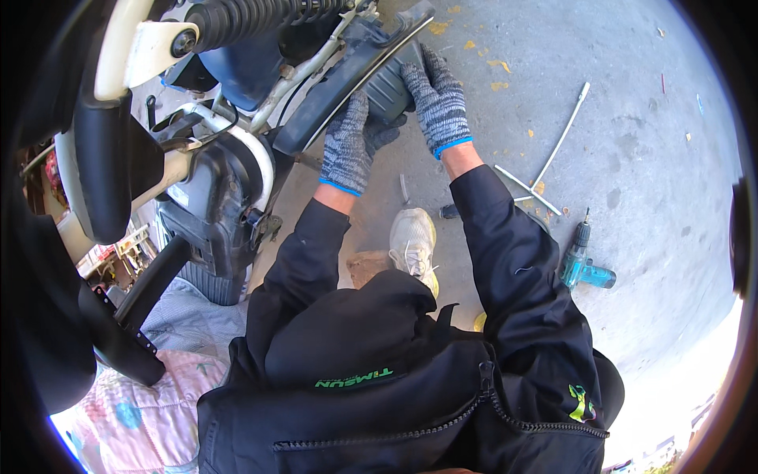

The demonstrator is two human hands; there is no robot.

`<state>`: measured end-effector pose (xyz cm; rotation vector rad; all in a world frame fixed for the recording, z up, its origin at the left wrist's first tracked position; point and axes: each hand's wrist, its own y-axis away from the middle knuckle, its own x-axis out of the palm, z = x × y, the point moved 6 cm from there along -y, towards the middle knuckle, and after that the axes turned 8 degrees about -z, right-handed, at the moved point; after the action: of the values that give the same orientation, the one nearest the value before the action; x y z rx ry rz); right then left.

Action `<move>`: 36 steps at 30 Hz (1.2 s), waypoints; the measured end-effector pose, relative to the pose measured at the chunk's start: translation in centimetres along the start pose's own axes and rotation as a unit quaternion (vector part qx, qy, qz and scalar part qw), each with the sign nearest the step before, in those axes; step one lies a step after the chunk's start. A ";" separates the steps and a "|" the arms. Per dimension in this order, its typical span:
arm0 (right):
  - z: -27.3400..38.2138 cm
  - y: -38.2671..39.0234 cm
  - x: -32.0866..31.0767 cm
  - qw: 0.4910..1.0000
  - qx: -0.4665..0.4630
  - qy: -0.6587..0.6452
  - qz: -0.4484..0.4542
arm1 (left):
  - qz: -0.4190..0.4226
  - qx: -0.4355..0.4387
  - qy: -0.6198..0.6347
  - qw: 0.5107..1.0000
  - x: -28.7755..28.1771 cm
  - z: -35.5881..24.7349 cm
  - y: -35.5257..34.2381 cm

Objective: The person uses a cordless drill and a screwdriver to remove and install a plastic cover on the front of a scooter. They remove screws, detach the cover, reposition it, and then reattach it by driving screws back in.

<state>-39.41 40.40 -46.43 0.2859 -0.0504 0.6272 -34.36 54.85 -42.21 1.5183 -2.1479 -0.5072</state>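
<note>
A long dark plastic panel [330, 110] with a pale edge slants along the side of a white-framed scooter or motorcycle [272, 95]. A ribbed dark grey plastic part [388, 93] sits against the panel's right side. My left hand [350, 150], in a grey knit glove with a blue cuff, grips the panel's lower end, its thumb up along the edge. Gloved the same way, my right hand [437, 103] holds the ribbed part's right side, fingers pointing up. The undersides of both grips are hidden, and where the parts join is hard to make out.
On the concrete floor at right lie a T-handle wrench [562, 130] and a teal cordless drill [586, 265]. A brick [367, 267] is beside a white shoe [413, 241]. A black shock absorber [260, 20] is at upper left; a pink patterned cloth [146, 407] at lower left.
</note>
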 end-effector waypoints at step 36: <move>-7.3 0.6 -1.9 0.851 0.281 -0.417 0.152 | 0.020 0.240 -0.423 0.874 -6.3 10.3 -3.6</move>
<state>-41.63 41.86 -53.57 1.1301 -0.7748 0.7853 -35.56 59.99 -53.68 1.6829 -3.1638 -0.7667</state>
